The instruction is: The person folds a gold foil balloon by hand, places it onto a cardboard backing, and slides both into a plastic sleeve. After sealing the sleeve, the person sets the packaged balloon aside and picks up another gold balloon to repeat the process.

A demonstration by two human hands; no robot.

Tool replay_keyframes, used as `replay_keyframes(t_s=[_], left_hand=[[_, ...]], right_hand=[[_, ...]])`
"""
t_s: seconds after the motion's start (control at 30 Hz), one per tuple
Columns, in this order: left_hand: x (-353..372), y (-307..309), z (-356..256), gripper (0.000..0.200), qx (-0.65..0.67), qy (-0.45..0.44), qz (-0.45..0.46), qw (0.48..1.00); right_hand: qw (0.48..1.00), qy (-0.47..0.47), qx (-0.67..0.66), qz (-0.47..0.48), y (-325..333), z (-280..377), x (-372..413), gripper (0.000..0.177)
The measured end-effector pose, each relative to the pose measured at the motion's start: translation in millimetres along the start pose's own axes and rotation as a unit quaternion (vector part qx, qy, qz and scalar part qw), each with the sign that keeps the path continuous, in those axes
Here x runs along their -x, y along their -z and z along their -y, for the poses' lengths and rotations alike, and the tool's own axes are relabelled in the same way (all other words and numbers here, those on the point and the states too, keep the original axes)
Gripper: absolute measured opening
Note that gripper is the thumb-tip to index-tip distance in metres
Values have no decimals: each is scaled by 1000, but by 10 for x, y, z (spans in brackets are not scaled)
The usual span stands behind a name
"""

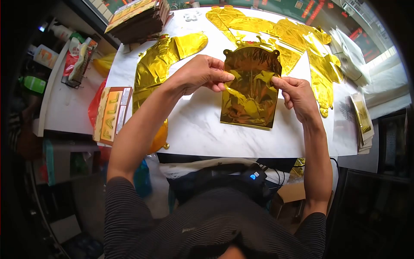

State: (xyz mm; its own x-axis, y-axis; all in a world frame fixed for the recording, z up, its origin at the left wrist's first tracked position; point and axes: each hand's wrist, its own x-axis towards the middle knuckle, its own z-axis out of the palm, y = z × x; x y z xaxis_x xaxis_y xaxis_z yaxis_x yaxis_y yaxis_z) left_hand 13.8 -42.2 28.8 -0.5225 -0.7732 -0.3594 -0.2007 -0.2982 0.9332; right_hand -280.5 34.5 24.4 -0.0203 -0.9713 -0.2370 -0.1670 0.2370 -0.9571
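Note:
A gold foil balloon (pixel 250 99), flat and uninflated, is held up in front of me over the white table. It has small tabs with holes at its upper corners and a straight lower edge. My left hand (pixel 202 75) pinches its left side between thumb and fingers. Its right side is pinched the same way by my right hand (pixel 295 95). To the left of my left hand lies another flat gold foil balloon (pixel 151 71), partly hidden by my left forearm. More flat gold foil balloons (pixel 276 32) lie spread and overlapping behind the held one.
A stack of printed packages (pixel 138 19) stands at the back left. One package marked FALL (pixel 113 114) lies at the left edge of the marble-patterned table (pixel 198 134). Clear plastic sleeves (pixel 351 56) and further packages (pixel 362 121) sit on the right. A shelf with bottles (pixel 45 56) is further left.

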Motion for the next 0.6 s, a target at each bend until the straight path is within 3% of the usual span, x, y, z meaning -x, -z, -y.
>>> replay_keyframes(t_s=[0.27,0.37,0.43,0.47,0.5,0.53,0.57,0.6], left_hand=[[10,56,-3,17,34,7,0,999],[80,69,-122,15,28,-39,-19,999],[186,70,-170,16,3,-164,-25,986],[254,58,-156,17,-23,-219,-40,975],[391,46,-184,14,-105,-240,-57,963],[492,17,-85,16,-166,-317,-84,930],[589,-16,32,20,-225,-389,-110,886],[681,-62,109,28,-276,-450,-115,841]], right_hand=[[1000,7,-12,5,-12,-6,-58,28],[998,52,-21,7,-18,113,-60,29],[977,207,45,-32,-52,198,16,30],[967,237,80,-50,-47,198,77,29],[957,263,118,-41,3,190,153,16],[916,368,160,-31,53,116,187,11],[862,465,199,-19,82,36,226,16],[854,458,248,4,94,12,343,34]])
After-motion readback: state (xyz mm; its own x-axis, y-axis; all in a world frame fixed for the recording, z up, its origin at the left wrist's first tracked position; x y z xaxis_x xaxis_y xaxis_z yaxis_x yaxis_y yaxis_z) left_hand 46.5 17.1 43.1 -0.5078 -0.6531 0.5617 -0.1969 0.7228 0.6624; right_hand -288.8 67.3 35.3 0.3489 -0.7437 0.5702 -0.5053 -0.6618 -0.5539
